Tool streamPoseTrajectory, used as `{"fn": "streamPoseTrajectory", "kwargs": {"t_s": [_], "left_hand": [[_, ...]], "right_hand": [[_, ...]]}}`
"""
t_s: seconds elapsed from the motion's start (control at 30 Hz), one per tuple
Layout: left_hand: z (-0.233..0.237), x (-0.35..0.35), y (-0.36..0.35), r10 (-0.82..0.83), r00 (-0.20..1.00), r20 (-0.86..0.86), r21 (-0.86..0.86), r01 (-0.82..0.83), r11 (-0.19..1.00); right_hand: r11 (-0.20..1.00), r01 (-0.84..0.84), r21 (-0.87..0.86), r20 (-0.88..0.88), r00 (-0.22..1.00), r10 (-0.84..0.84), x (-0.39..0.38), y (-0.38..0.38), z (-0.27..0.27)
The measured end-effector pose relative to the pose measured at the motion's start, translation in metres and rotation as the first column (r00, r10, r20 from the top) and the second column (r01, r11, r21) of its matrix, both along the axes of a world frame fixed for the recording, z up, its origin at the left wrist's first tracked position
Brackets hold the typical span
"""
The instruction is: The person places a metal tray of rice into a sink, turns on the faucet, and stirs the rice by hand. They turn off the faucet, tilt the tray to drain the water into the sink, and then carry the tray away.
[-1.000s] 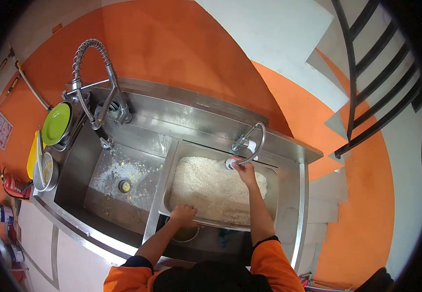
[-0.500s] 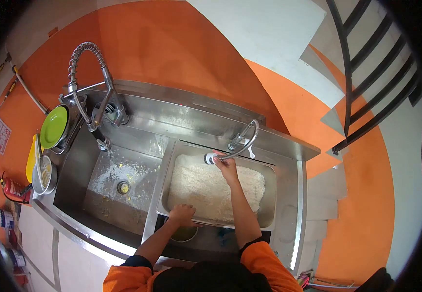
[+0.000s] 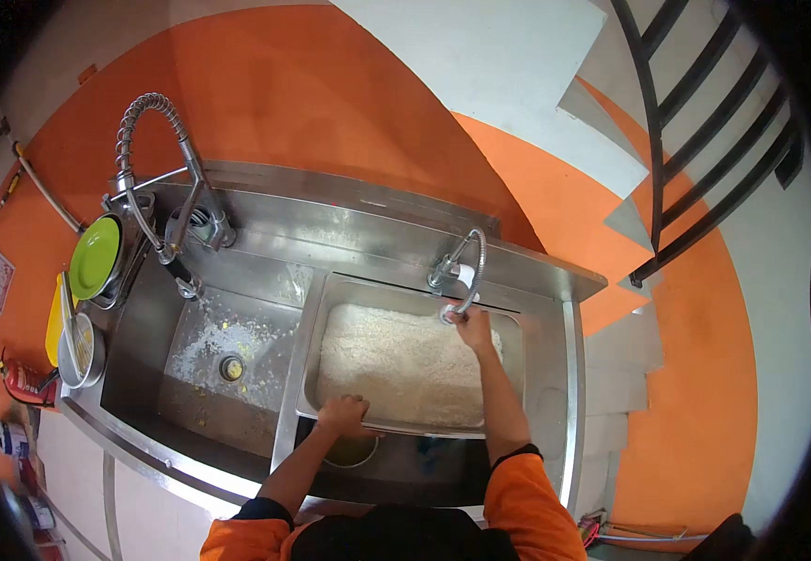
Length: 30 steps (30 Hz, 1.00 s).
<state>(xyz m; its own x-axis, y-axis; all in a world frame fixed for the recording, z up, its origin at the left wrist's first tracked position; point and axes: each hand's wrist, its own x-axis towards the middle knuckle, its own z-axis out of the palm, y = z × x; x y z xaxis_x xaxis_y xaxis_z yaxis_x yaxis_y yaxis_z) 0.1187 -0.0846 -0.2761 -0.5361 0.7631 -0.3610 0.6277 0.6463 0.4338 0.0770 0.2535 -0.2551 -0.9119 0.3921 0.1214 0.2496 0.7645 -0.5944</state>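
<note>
From my station I see the left hand (image 3: 344, 413) clenched over the near rim of a steel tray (image 3: 310, 365). The tray sits in the right-hand basin of a steel sink (image 3: 358, 220) and holds a flat, even layer of white rice (image 3: 391, 360). The right hand (image 3: 473, 329) reaches to the tray's far right corner and is closed around the nozzle (image 3: 448, 316) of a small tap (image 3: 466, 251). The tap's curved spout bends down over the far edge of the rice. I cannot tell whether water is running from it.

To the left, the other basin (image 3: 143, 346) is bare steel, with pale and yellow scraps scattered around its drain (image 3: 230, 367). A tall spring faucet (image 3: 123, 145) arches over that basin's far left corner. Just left of it a green plate (image 3: 94, 257) stands on edge, and nearer along the same side a metal bowl (image 3: 78, 351) rests on the sink's rim. Orange wall rises behind the sink, and dark stair railings (image 3: 704, 140) cross the far right.
</note>
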Motion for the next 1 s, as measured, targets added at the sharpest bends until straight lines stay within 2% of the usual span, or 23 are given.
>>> {"fn": "streamPoseTrajectory", "kwargs": {"t_s": [0.03,0.1,0.13,0.2,0.23,0.3,0.43,0.5,0.53,0.63,0.73,0.8,0.93,1.0], "left_hand": [[-0.001,0.000,0.000,-0.011,1.000,-0.010,-0.007,0.011,1.000],[-0.002,-0.001,-0.001,-0.022,1.000,-0.021,-0.009,0.022,1.000],[-0.001,-0.001,-0.002,-0.026,0.999,-0.024,-0.011,0.026,1.000],[0.000,-0.002,-0.002,-0.029,0.999,-0.029,-0.012,0.028,1.000],[0.000,-0.002,-0.002,-0.027,0.999,-0.024,-0.020,0.026,0.999],[-0.001,-0.003,-0.003,-0.025,1.000,-0.018,-0.030,0.024,0.999],[-0.002,-0.003,-0.003,-0.023,1.000,-0.006,-0.011,0.023,1.000],[-0.002,-0.004,-0.003,-0.018,1.000,-0.009,-0.017,0.018,1.000],[-0.004,-0.004,-0.003,-0.034,0.999,-0.015,-0.002,0.034,0.999],[-0.004,-0.003,-0.002,-0.045,0.999,-0.021,0.021,0.045,0.999],[0.002,-0.003,0.001,-0.045,0.999,-0.019,0.017,0.045,0.999],[0.000,-0.002,-0.001,-0.049,0.999,-0.011,0.003,0.049,0.999],[-0.005,-0.002,-0.001,-0.048,0.998,-0.047,0.032,0.050,0.998],[-0.006,-0.001,0.000,-0.062,0.997,-0.041,0.019,0.063,0.998]], "right_hand": [[1.000,0.002,0.002,0.003,1.000,-0.002,0.005,0.011,-0.001],[0.969,-0.077,0.236,-0.119,0.987,0.108,0.014,0.035,0.002],[0.968,-0.077,0.239,-0.119,0.987,0.108,0.019,0.040,0.011],[0.966,-0.061,0.252,-0.011,0.998,0.066,0.029,0.050,0.034],[0.965,-0.062,0.253,-0.013,0.998,0.067,0.032,0.053,0.047],[0.967,-0.011,0.253,0.279,0.958,-0.062,0.038,0.060,0.068],[0.979,-0.050,0.196,0.260,0.966,-0.003,0.050,0.083,0.077],[0.968,-0.063,0.244,0.117,0.993,0.035,0.050,0.088,0.067],[0.968,-0.065,0.242,0.116,0.993,0.038,0.048,0.086,0.066],[0.986,-0.002,0.166,0.172,0.985,-0.027,0.040,0.077,0.054],[0.991,-0.074,0.112,0.084,0.994,0.065,0.024,0.065,0.031],[0.994,-0.106,-0.017,0.031,0.994,0.106,0.018,0.054,0.019],[0.996,-0.094,-0.001,0.056,0.994,0.094,0.009,0.031,0.011],[0.980,-0.081,-0.184,0.017,0.996,0.085,0.006,0.018,0.006]]}}
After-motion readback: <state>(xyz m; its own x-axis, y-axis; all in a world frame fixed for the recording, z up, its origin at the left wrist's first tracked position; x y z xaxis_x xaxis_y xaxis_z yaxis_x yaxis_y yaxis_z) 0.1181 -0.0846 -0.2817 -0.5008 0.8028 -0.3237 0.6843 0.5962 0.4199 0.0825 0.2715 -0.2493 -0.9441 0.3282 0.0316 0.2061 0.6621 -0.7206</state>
